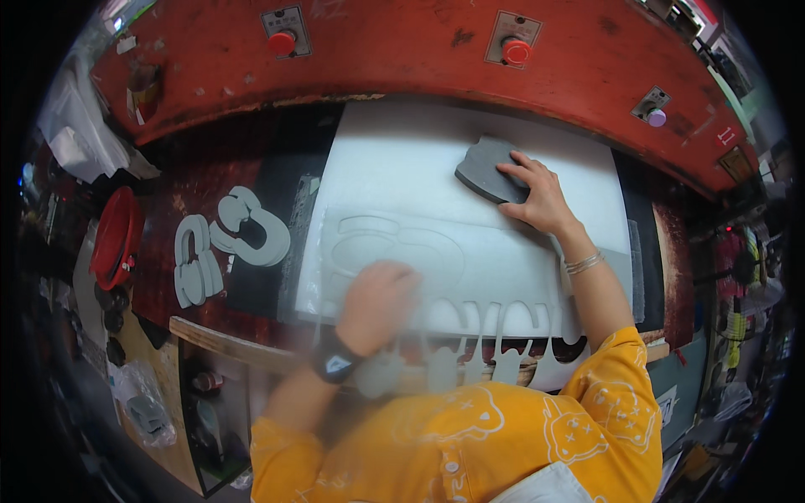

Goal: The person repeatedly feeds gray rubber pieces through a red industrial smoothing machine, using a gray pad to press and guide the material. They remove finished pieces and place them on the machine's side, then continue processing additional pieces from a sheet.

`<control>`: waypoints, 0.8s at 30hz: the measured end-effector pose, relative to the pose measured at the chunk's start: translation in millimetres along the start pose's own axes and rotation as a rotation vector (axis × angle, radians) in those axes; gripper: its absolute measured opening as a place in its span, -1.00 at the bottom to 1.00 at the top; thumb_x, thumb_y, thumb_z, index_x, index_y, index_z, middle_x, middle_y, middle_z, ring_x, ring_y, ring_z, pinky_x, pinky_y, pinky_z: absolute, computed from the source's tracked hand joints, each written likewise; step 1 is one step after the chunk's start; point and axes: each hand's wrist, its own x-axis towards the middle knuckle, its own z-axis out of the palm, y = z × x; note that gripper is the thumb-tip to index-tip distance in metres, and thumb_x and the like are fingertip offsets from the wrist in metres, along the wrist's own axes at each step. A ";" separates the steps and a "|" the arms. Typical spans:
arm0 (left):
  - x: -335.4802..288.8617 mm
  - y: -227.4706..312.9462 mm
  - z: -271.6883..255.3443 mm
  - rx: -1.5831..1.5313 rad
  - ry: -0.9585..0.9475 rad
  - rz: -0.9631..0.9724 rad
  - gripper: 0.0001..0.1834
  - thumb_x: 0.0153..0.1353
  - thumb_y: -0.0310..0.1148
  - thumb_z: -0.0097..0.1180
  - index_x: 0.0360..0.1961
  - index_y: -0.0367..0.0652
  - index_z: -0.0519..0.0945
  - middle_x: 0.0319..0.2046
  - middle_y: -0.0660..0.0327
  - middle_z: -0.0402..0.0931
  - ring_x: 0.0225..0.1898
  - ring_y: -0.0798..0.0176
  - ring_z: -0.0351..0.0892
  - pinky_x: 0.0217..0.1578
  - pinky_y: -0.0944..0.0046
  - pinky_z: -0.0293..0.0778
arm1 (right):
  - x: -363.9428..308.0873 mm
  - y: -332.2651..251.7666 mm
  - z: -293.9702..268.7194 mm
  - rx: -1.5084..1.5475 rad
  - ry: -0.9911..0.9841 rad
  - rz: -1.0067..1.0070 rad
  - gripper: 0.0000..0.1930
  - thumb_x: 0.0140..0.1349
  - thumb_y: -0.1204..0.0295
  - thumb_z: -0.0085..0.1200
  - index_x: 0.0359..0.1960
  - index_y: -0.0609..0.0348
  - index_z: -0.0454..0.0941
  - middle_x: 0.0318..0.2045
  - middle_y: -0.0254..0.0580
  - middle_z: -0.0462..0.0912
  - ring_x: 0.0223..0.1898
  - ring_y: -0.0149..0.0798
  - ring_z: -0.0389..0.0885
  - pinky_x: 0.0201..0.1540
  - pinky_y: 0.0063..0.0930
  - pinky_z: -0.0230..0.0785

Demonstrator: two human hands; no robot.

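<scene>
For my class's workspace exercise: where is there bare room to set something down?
Bare: the white board left of the dark block, above the pale sheet, and right of the right hand. Crowded: around the left hand and grey cutouts.

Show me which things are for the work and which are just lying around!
Probably for the work:
thick grey block, right hand on it
pale sheet with cut-outs, blurred left hand over it
white board underneath
pale cut pieces at left

Probably just lying about:
red dish-like thing, far left
clear plastic bag, lower left
</scene>
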 end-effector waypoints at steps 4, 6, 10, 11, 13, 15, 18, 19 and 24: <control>8.7 8.9 13.4 0.126 -0.163 0.020 -0.77 -0.08 -0.43 0.20 -0.33 -0.23 0.55 -0.33 0.10 0.49 -0.23 0.01 0.49 -0.26 0.10 0.47 | -25.6 -3.4 11.1 -0.145 0.135 -0.081 -0.43 -0.07 0.33 0.26 0.09 -0.04 0.50 0.19 -0.03 0.38 0.23 0.09 0.27 0.26 -0.02 0.04; 6.7 12.6 16.0 0.175 -0.221 0.011 -0.81 -0.06 -0.40 0.14 -0.39 -0.24 0.51 -0.36 0.07 0.46 -0.27 0.00 0.48 -0.29 0.09 0.47 | -39.8 -20.4 17.2 0.006 0.123 -0.253 -0.47 0.00 0.41 0.20 0.11 0.03 0.47 0.14 0.01 0.41 0.20 0.10 0.30 0.24 -0.02 0.09; 22.0 9.9 30.1 0.100 0.006 -0.017 -0.74 -0.03 -0.31 0.19 -0.34 -0.21 0.48 -0.35 0.08 0.43 -0.20 0.00 0.44 -0.15 0.10 0.40 | -45.8 -58.7 28.6 0.173 -0.106 -0.309 -0.47 -0.10 0.43 0.21 0.01 0.25 0.48 -0.01 0.09 0.46 0.08 0.14 0.37 0.19 -0.10 0.18; 26.6 9.1 34.7 0.084 0.027 -0.061 -0.68 -0.01 -0.27 0.22 -0.27 -0.20 0.48 -0.32 0.08 0.43 -0.18 0.00 0.43 -0.12 0.11 0.38 | -42.5 -63.6 29.2 0.170 -0.067 -0.287 -0.49 -0.11 0.46 0.19 -0.02 0.27 0.47 -0.04 0.12 0.46 0.04 0.15 0.36 0.15 -0.08 0.19; 32.9 12.1 45.1 0.069 0.023 -0.170 -0.52 -0.01 -0.22 0.26 -0.09 -0.21 0.45 -0.22 0.05 0.41 -0.12 0.01 0.40 -0.10 0.11 0.36 | -31.9 -64.9 27.6 0.195 -0.061 -0.191 -0.53 -0.07 0.50 0.16 -0.02 0.27 0.46 -0.10 0.13 0.46 -0.01 0.15 0.37 0.10 -0.07 0.21; 35.8 16.4 52.2 0.064 0.124 -0.169 -0.33 -0.03 -0.17 0.29 0.09 -0.24 0.37 -0.15 0.05 0.39 -0.08 0.03 0.37 -0.09 0.11 0.32 | -18.6 -63.1 26.4 0.292 -0.134 -0.100 -0.52 -0.06 0.49 0.18 -0.01 0.26 0.44 -0.12 0.13 0.46 -0.04 0.14 0.39 0.06 -0.10 0.25; 34.8 22.5 58.6 0.113 0.174 -0.251 -0.14 -0.05 -0.12 0.31 0.23 -0.28 0.25 -0.12 0.06 0.38 -0.06 0.06 0.35 -0.09 0.13 0.27 | -6.5 -61.2 32.5 -0.022 -0.043 -0.360 -0.49 -0.05 0.47 0.22 0.01 0.28 0.41 -0.11 0.16 0.46 -0.06 0.12 0.42 0.02 -0.16 0.30; 33.8 25.0 60.5 0.137 0.180 -0.253 -0.11 -0.06 -0.11 0.32 0.25 -0.29 0.22 -0.12 0.07 0.37 -0.06 0.07 0.34 -0.09 0.14 0.25 | -3.9 -60.0 33.6 -0.020 -0.064 -0.295 -0.46 -0.06 0.45 0.23 0.02 0.29 0.40 -0.11 0.17 0.45 -0.07 0.12 0.43 0.01 -0.16 0.31; 31.8 33.4 68.8 0.177 0.241 -0.277 0.00 -0.08 -0.08 0.34 0.30 -0.33 0.13 -0.11 0.10 0.35 -0.06 0.12 0.30 -0.11 0.17 0.21 | 10.5 -58.6 30.3 0.022 -0.115 -0.191 -0.51 -0.04 0.41 0.22 -0.04 0.37 0.44 -0.25 0.18 0.55 -0.25 0.13 0.55 -0.17 -0.17 0.42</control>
